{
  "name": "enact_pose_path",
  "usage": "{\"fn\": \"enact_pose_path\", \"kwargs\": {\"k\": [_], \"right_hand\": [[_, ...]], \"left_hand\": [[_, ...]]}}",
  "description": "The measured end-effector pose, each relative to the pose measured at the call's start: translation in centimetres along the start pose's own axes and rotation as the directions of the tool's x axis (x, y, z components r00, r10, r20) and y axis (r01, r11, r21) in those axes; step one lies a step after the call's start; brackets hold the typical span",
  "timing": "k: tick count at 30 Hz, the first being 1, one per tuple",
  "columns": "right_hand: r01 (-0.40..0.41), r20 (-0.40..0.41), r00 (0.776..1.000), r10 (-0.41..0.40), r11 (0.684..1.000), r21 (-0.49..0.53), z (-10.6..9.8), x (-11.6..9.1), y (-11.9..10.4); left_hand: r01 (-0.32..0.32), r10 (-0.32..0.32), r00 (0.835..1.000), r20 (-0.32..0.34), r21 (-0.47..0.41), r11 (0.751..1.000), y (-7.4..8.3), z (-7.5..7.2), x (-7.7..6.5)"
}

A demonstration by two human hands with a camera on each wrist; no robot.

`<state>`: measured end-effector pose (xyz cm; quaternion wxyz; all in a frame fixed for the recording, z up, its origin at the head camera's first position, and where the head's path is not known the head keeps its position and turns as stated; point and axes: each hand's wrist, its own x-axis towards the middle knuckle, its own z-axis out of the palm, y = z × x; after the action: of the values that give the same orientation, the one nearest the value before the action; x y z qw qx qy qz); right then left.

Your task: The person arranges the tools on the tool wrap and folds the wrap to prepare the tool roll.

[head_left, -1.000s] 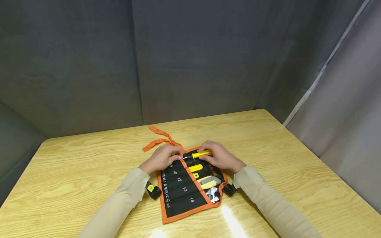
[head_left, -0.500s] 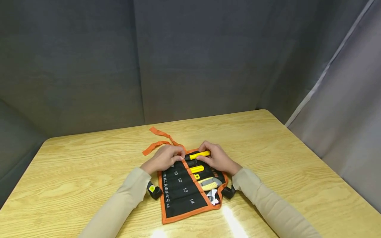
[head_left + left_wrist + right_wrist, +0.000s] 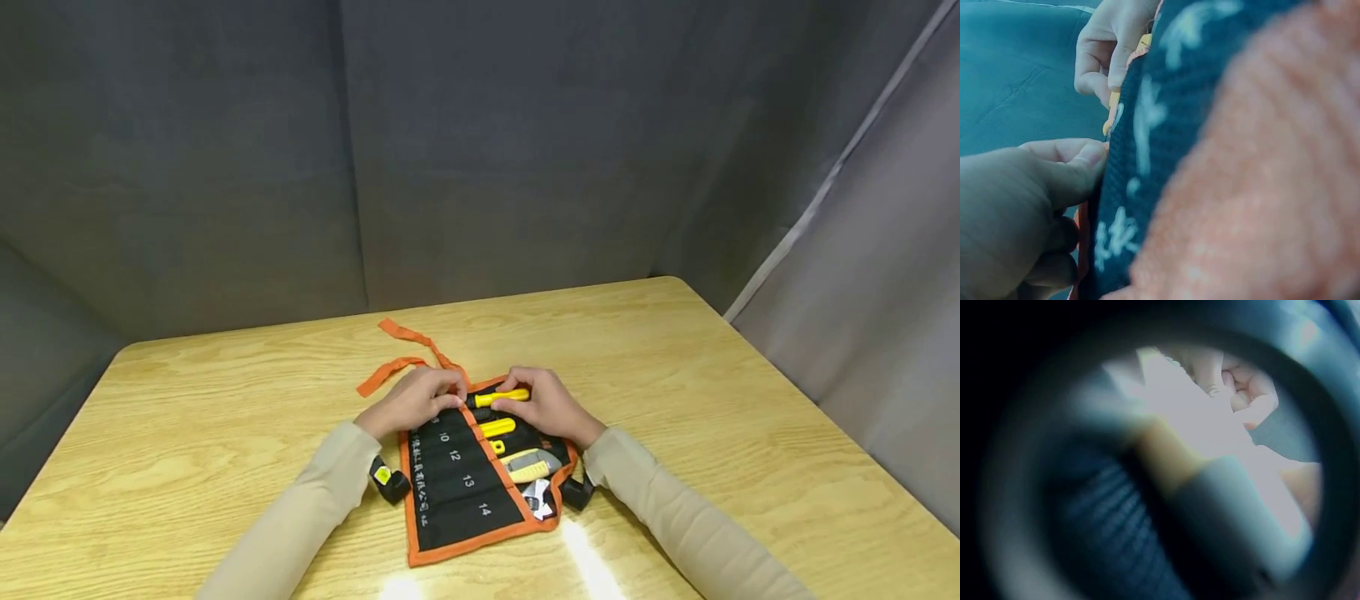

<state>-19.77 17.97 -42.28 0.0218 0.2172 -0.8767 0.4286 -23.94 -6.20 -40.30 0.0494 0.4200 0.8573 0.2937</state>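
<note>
A black tool roll [image 3: 438, 525] with orange trim lies unrolled on the table. My left hand [image 3: 416, 400] pinches the orange pocket edge near its far end; the left wrist view shows thumb and finger [image 3: 1088, 156] meeting at that edge. Between the thumb and fingers of my right hand [image 3: 551, 408] is a screwdriver [image 3: 501, 398] by its yellow handle. Its black collar sits right at the pocket mouth and its shaft is hidden. Nearer me, a yellow handle [image 3: 497, 427], a grey-and-yellow utility knife [image 3: 532, 464] and an adjustable wrench [image 3: 537, 498] stick out of other pockets.
Two orange tie straps [image 3: 405, 333] trail from the roll's far side. The wooden table [image 3: 225, 433] extends all around, with a dark curtain [image 3: 480, 167] behind it and a grey curtain [image 3: 885, 317] at the right.
My right hand has shifted slightly left and toward me with the screwdriver. The bare metal shaft, visible a second ago, has slid out of sight into the pocket. My left hand has hardly moved.
</note>
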Motion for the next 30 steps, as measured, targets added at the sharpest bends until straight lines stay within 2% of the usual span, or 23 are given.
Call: {"fn": "enact_pose_path", "kwargs": {"k": [3,7,11,14,21,26,30], "right_hand": [[-0.050,0.033,0.998,0.050,0.999,0.012,0.2,-0.2,-0.1],[-0.137,0.085,0.988,0.131,0.988,0.065,-0.1,-0.7,-0.1],[-0.137,0.111,0.986,0.123,0.983,0.122,-1.6,-1.5,0.4],[-0.129,0.132,0.985,0.110,0.981,0.144,-2.6,-1.9,1.0],[-0.249,0.164,0.963,0.214,0.940,0.235,-3.2,-1.9,1.8],[-0.242,0.098,0.969,0.227,0.953,0.183,-3.4,-1.9,2.0],[-0.237,0.070,0.971,0.228,0.953,0.190,-3.3,-1.9,2.0]], "left_hand": [[0.045,-0.045,0.999,0.006,-0.015,0.999,0.0,-0.1,-0.6],[0.149,-0.150,0.988,0.030,0.023,0.989,0.5,-0.9,-2.0],[0.247,-0.255,0.963,0.083,0.099,0.964,1.0,-1.8,-3.5],[0.283,-0.297,0.946,0.131,0.115,0.952,1.0,-2.2,-4.3],[0.323,-0.330,0.926,0.181,0.069,0.944,0.5,-2.3,-4.8],[0.316,-0.322,0.930,0.177,0.061,0.947,0.5,-2.1,-4.5],[0.319,-0.326,0.929,0.172,0.069,0.945,0.5,-2.0,-4.4]]}}
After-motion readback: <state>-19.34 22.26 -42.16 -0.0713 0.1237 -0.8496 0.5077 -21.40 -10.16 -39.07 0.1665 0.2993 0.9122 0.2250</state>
